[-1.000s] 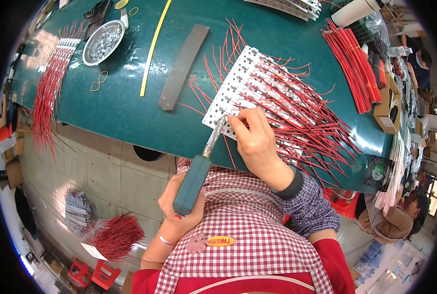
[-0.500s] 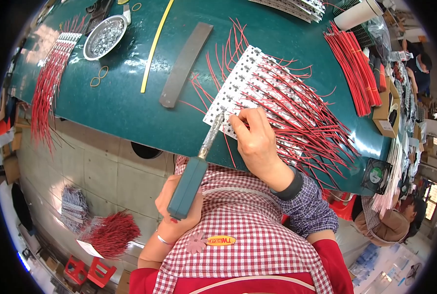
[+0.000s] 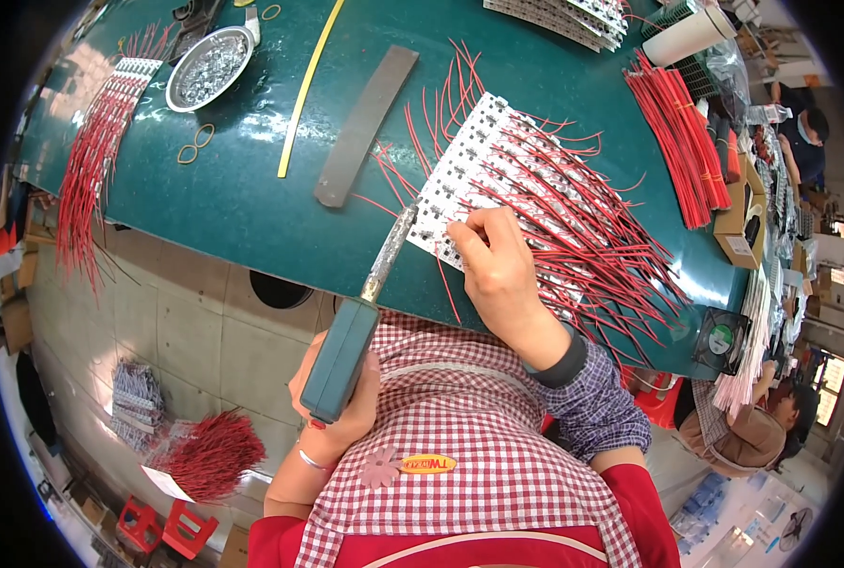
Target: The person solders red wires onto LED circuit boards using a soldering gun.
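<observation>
My left hand (image 3: pixel 357 409) is wrapped round the green body of a soldering gun (image 3: pixel 340 360). Its metal barrel, wrapped in a silvery covering, points up and away, with the tip at the left edge of a white circuit board panel (image 3: pixel 469 151). Over the panel's near part, my right hand (image 3: pixel 502 275) has thumb and forefinger pinched together; whatever is between them is too small to make out. Many thin red wires (image 3: pixel 592 222) fan out from the panel to the right, several passing beside and under my right hand. More wires stick out from its far left edge.
A grey strip (image 3: pixel 367 128) and a yellow strip (image 3: pixel 308 90) lie left of the panel. Beyond are a metal bowl (image 3: pixel 242 52) and another wired panel (image 3: pixel 109 142). At right are red wire bundles (image 3: pixel 677 142), a white cylinder (image 3: pixel 692 38) and a small fan (image 3: pixel 722 338).
The soldering gun has drawn back left and toward me, its tip moving from the pads by my right fingertips to the panel's left edge. My right hand stays nearly in place, still pinched.
</observation>
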Demonstrator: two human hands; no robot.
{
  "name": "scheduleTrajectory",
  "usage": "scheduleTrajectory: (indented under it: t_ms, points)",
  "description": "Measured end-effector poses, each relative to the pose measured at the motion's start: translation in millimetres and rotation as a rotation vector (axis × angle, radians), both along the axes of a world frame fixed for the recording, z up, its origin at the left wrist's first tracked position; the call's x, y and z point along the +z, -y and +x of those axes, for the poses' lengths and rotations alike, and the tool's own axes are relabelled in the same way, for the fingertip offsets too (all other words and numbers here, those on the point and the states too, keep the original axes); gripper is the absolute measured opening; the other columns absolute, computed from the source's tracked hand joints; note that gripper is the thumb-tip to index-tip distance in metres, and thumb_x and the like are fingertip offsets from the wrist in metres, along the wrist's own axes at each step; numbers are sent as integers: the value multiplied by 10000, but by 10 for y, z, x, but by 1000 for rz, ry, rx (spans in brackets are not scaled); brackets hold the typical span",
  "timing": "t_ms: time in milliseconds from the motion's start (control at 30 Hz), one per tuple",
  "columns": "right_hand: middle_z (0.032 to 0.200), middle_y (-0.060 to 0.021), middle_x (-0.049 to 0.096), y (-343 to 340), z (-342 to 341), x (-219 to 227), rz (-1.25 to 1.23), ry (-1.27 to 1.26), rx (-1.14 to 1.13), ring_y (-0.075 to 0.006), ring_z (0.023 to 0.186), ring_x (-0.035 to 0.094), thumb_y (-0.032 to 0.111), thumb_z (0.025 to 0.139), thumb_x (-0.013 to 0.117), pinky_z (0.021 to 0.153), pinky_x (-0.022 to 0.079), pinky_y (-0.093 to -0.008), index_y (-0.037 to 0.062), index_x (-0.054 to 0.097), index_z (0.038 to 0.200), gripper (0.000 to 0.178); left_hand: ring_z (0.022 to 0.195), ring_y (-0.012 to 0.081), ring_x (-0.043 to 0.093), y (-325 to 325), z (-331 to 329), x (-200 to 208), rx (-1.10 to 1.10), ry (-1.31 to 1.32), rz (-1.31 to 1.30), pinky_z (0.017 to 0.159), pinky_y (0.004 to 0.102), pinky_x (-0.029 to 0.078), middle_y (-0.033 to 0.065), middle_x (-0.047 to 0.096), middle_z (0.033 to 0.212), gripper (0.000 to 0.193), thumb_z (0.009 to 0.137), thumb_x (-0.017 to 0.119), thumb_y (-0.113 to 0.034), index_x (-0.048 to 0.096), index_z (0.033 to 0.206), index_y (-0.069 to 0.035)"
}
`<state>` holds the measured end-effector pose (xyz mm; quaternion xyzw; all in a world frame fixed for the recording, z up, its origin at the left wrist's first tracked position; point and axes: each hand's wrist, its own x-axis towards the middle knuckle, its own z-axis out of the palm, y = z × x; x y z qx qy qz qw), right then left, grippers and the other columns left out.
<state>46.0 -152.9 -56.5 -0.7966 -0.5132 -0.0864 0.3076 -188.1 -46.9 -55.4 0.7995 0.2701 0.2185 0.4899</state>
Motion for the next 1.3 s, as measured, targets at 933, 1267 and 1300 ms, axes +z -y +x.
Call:
scheduleTrajectory:
  t_ms: [933,1267,1300]
  points:
    - [830,-72,570,-302,-174,-40,66,-171,-186,-249,623,618,37,760,788,522,492,-367,42,686,874,153,762,291,697,-168,5,-62,88,97,46,670,334,553,183,688,964,241,791,729,48,683,1027,61]
    - [967,-99,574,-83,-71,72,165,-327,-52,-247,742,633,-91,728,754,627,540,-339,35,704,1029,330,765,293,697,-146,-33,-24,97,63,14,672,333,552,182,686,962,230,792,723,50,682,1018,61]
    - [959,-95,573,-11,-49,82,175,-295,-33,-238,748,623,-105,736,741,632,532,-329,41,710,1069,365,765,293,697,-141,-34,-22,97,63,13,672,333,552,182,686,962,230,792,723,50,682,1018,61]
